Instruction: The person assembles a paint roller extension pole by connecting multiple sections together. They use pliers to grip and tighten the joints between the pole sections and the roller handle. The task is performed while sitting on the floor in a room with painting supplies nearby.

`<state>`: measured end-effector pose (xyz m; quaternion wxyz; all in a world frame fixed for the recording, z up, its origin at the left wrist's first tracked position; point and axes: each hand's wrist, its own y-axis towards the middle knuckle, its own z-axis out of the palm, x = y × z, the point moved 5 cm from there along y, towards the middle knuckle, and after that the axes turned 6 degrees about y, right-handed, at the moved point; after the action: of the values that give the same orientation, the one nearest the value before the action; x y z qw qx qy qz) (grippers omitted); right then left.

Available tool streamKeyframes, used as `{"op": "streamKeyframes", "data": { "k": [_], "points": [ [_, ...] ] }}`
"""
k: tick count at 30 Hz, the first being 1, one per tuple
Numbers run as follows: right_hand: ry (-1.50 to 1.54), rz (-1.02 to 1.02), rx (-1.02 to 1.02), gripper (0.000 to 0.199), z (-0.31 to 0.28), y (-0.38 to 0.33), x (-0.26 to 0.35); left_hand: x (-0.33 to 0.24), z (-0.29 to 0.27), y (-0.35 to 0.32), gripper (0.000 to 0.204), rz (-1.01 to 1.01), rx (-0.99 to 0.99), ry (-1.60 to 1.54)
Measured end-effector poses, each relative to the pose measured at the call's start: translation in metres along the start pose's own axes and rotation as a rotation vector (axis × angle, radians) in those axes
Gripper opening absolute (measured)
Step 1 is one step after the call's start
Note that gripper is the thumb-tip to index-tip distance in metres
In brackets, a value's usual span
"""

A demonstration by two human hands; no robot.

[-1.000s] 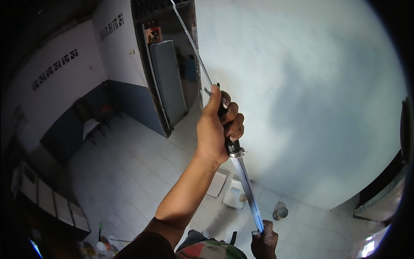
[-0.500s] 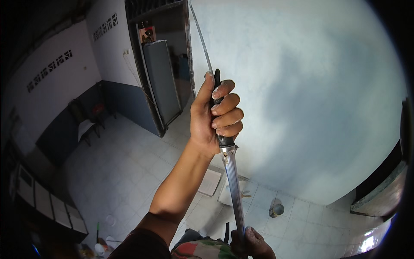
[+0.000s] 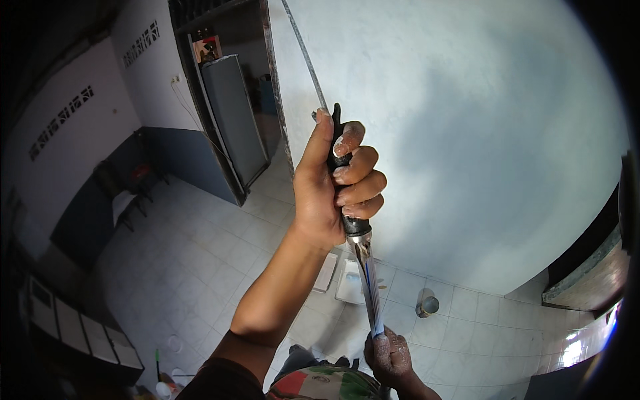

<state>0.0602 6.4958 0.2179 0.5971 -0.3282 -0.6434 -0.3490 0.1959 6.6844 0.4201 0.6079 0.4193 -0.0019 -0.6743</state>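
Note:
A long metal paint roller pole (image 3: pixel 369 280) slants up in front of me. Its black grip (image 3: pixel 358 225) is wrapped by the fingers of my left hand (image 3: pixel 337 183), thumb pointing up along it. From the grip a thin metal rod (image 3: pixel 305 57) runs up past the top edge, so whatever is at its end is out of sight. Lower down, close to my body, my right hand (image 3: pixel 391 357) is closed around the metal tube. Whitish smears mark the fingers of both hands. Behind the pole stands a pale wall (image 3: pixel 480 120) with a darker, bluish patch.
On the tiled floor by the wall lie a white tray (image 3: pixel 348 285) and a flat pale panel (image 3: pixel 325 272). A can (image 3: pixel 429 305) stands to their right. A doorway with a grey door (image 3: pixel 235 120) opens ahead left. Chairs (image 3: pixel 125 205) stand along the far left wall.
My view has turned slightly right, so the doorway sits further left. My right hand shows higher in the picture, still on the pole; my left keeps its hold on the grip.

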Motion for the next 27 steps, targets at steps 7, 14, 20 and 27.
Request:
{"op": "streamKeyframes", "data": {
  "k": [7, 14, 20, 27],
  "points": [
    [0.668, 0.29, 0.262, 0.052, 0.0, -0.002, -0.006, 0.006, -0.007, 0.007, 0.051, -0.018, 0.115, -0.109],
    [0.026, 0.019, -0.047, 0.039, -0.036, 0.005, 0.01, 0.007, 0.011, 0.015, 0.046, 0.113, 0.067, 0.122],
    [-0.213, -0.126, -0.14, 0.027, -0.037, 0.018, -0.015, 0.003, 0.002, -0.002, 0.043, 0.292, -0.603, 0.44],
    [-0.217, 0.004, 0.002, 0.034, -0.02, 0.044, -0.076, -0.004, -0.086, -0.051, 0.05, 0.213, -0.8, 0.439]
  ]
}}
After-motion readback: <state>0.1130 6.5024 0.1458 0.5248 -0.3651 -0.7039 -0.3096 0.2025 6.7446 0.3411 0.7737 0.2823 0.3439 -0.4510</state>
